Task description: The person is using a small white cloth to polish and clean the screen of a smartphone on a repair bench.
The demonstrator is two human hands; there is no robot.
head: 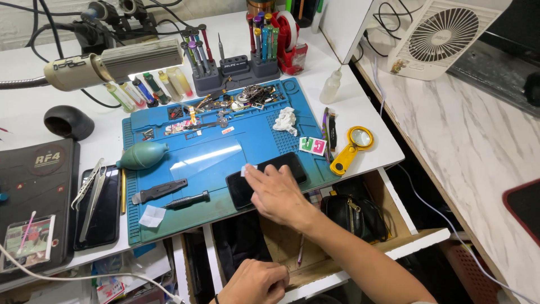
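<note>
left hand [254,283] sits low, frame-cropped; right hand [275,194] half hides black phone [292,167].

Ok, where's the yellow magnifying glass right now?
In the head view, the yellow magnifying glass lies on the white desk, just off the blue mat's right edge, beside the pink-and-green packets.

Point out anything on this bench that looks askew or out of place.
The phone under the right hand lies skewed across the blue mat. A crumpled tissue sits on the mat, and the drawer hangs open below. No damage is visible.
</note>
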